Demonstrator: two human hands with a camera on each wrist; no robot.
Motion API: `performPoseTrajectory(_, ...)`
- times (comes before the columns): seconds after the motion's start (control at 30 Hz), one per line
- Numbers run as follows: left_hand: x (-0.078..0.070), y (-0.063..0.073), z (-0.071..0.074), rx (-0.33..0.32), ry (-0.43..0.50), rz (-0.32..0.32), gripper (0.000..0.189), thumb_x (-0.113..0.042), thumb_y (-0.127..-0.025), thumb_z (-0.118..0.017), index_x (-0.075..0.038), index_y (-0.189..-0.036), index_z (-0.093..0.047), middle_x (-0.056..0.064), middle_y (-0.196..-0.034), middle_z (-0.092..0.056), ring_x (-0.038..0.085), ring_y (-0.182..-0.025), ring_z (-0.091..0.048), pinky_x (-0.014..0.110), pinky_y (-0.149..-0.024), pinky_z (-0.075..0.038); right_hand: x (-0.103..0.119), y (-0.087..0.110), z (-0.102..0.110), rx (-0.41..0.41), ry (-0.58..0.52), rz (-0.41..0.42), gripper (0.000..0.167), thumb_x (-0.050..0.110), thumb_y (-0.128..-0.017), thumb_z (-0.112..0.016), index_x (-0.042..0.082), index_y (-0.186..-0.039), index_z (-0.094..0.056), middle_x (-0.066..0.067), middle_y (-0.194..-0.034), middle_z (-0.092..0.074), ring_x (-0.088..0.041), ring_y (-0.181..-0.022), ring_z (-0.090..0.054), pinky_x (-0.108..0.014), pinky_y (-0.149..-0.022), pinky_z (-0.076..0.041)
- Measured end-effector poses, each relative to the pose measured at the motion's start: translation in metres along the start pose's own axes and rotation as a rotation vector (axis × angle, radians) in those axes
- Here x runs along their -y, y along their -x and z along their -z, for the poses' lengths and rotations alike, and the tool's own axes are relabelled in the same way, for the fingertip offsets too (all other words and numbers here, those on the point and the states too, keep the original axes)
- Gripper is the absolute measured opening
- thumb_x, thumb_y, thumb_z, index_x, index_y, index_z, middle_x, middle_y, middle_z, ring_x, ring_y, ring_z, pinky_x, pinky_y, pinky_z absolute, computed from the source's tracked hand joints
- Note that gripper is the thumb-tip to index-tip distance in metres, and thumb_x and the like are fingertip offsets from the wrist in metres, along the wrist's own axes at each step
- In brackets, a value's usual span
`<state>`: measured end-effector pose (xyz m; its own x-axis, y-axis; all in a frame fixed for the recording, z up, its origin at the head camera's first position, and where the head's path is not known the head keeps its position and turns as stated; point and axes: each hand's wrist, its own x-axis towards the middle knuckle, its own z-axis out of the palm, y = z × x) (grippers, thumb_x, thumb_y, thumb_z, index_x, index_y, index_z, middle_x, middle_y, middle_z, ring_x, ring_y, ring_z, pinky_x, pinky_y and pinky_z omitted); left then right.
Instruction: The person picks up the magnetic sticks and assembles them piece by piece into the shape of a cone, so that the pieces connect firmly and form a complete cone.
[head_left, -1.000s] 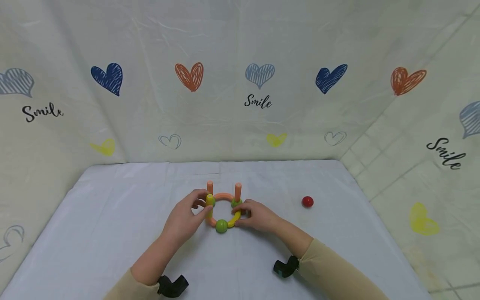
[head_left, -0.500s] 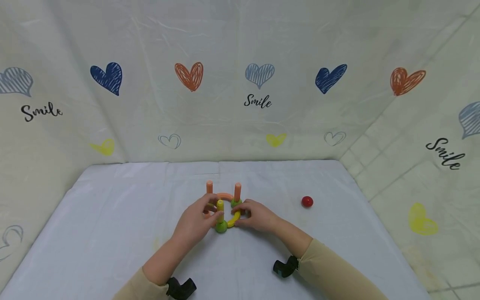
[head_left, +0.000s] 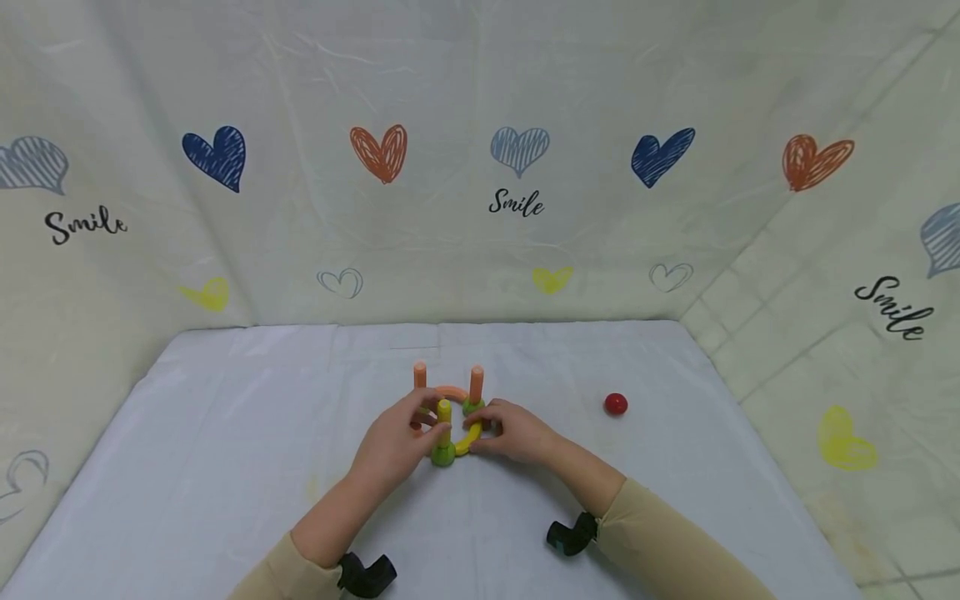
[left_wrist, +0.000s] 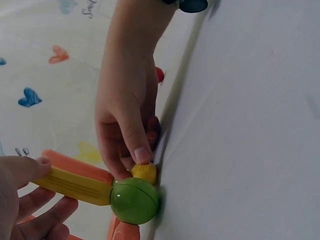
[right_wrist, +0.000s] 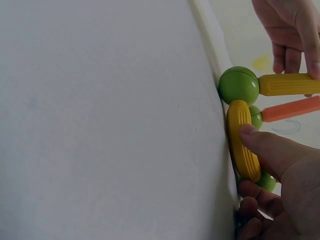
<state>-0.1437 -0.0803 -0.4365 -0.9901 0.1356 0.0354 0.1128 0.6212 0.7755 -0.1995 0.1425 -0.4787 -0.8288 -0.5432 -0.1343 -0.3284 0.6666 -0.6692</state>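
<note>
A ring of curved orange and yellow pieces joined by green balls lies on the white-covered table. My left hand (head_left: 392,437) pinches a straight yellow rod (left_wrist: 75,186) near its upper end. That rod stands upright with its lower end at the front green ball (head_left: 442,456). On the ring's right side, my right hand (head_left: 519,430) grips the curved yellow piece (right_wrist: 243,142) between thumb and fingers. Two orange rods rise at the back, one on the right (head_left: 476,385) and one on the left (head_left: 420,375). My left hand hides the ring's left side.
To the right of the ring a red ball (head_left: 616,404) lies on the white cloth (head_left: 225,433). A cloth backdrop (head_left: 450,242) printed with hearts rises behind the table. Black devices sit at my left wrist (head_left: 366,575) and right wrist (head_left: 572,533).
My left hand has carried the yellow rod from the ring's left side rightward and forward to the front green ball, where it stands upright. The right hand keeps its grip in place.
</note>
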Motion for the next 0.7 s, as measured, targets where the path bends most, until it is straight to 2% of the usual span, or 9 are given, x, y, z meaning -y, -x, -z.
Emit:
performPoseTrajectory(0.17, 0.0002, -0.0016, -0.0003, 0.01, 0.006, 0.009, 0.036, -0.03, -0.089, -0.075, -0.028, -0.122, -0.061, -0.011, -0.103, -0.064, 0.022, -0.097, -0.063, 0.035, -0.077, -0.054, -0.0013, -0.0003, -0.0005, 0.001, -0.016, -0.002, 0.032, 0.035, -0.086, -0.078, 0.023, -0.115, -0.072, 0.005, -0.098, -0.057, -0.014, -0.087, -0.051, -0.03, -0.075, -0.044)
performPoseTrajectory(0.3, -0.0006, -0.0018, 0.0005, 0.008, 0.008, -0.009, 0.037, -0.031, -0.09, -0.075, -0.026, -0.124, -0.062, -0.011, -0.103, -0.064, 0.02, -0.098, -0.063, 0.037, -0.08, -0.053, -0.0011, -0.0001, -0.0004, 0.004, -0.025, -0.003, 0.032, 0.034, -0.087, -0.078, 0.022, -0.116, -0.072, 0.005, -0.098, -0.056, -0.015, -0.086, -0.051, -0.031, -0.074, -0.044)
performPoseTrajectory(0.43, -0.0025, -0.0006, 0.003, 0.0, 0.015, -0.026, 0.037, -0.029, -0.09, -0.075, -0.024, -0.125, -0.062, -0.011, -0.104, -0.064, 0.019, -0.099, -0.064, 0.039, -0.083, -0.053, 0.0003, 0.0004, 0.0, 0.002, -0.017, -0.005, 0.032, 0.034, -0.087, -0.078, 0.023, -0.116, -0.072, 0.005, -0.099, -0.056, -0.015, -0.084, -0.05, -0.032, -0.073, -0.043)
performPoseTrajectory(0.7, -0.0001, 0.0022, 0.0056, -0.031, 0.015, -0.012, 0.04, -0.033, -0.089, -0.075, -0.025, -0.127, -0.062, -0.006, -0.111, -0.065, 0.016, -0.099, -0.062, 0.036, -0.082, -0.053, -0.0002, 0.0, -0.0009, -0.003, -0.017, -0.005, 0.032, 0.034, -0.086, -0.078, 0.023, -0.116, -0.072, 0.006, -0.098, -0.056, -0.014, -0.084, -0.049, -0.031, -0.072, -0.042)
